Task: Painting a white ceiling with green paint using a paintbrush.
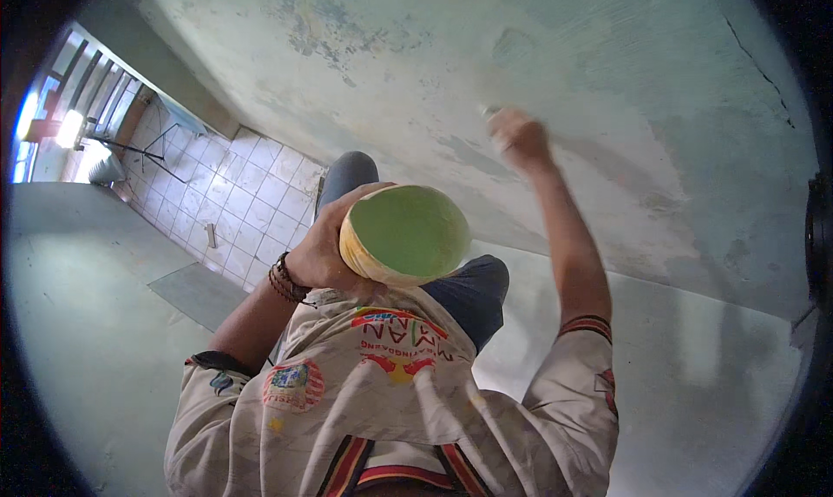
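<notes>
Patchy pale-green plaster wall (416, 72), worn through to grey in places and cracked near the upper right, filled most of the view above a white tiled floor (252, 193). The person's left hand (325, 250) was wrapped around a round cream-coloured bowl of smooth green paint (405, 235), held close to the chest and tilted toward the wall. The right hand (518, 138) was raised and closed around a small pale tool (491, 111), too blurred to say whether brush or scraper, with its tip at or just off the wall. Judged from this, the step in hand was working the green coat onto the wall; the next move would call for a steady stroke and a return to the bowl, kept level so nothing spilled. Open wall lay on every side of the right hand, while the bowl sat well apart from it, near the bent knees (473, 293).
</notes>
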`<state>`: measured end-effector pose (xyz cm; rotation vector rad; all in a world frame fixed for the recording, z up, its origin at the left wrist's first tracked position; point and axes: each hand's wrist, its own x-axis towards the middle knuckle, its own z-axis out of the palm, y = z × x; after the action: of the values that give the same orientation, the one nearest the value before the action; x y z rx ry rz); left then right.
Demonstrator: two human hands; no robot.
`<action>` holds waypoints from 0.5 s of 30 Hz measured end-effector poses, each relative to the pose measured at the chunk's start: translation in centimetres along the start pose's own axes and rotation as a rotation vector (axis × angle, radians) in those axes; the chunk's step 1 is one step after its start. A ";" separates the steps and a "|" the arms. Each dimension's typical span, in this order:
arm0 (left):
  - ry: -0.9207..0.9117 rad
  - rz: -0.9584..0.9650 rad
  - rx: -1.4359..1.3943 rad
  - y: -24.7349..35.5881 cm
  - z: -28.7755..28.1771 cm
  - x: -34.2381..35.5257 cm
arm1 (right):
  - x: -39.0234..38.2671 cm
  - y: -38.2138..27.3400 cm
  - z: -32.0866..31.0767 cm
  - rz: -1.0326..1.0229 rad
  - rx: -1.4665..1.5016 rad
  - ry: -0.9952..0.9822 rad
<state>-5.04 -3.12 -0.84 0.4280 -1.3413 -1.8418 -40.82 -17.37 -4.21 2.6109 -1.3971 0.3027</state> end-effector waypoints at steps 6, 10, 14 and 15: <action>0.144 -0.067 -0.113 0.1 -0.4 -1.8 | 7.7 -5.3 -13.9 -0.194 -0.047 0.674; 0.107 -0.048 -0.048 0.6 -0.2 -1.5 | 3.3 -4.9 -3.2 -0.026 -0.375 0.504; 0.124 0.063 0.132 0.1 -1.3 -2.6 | -1.6 -7.7 4.8 0.195 0.087 0.161; 0.144 0.100 0.108 0.1 -1.3 -2.7 | -3.1 -8.0 5.8 0.436 0.249 0.172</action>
<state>-2.42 -1.94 -1.69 0.5307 -1.3430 -1.6303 -35.23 -11.93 -11.03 2.3541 -1.9609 0.7826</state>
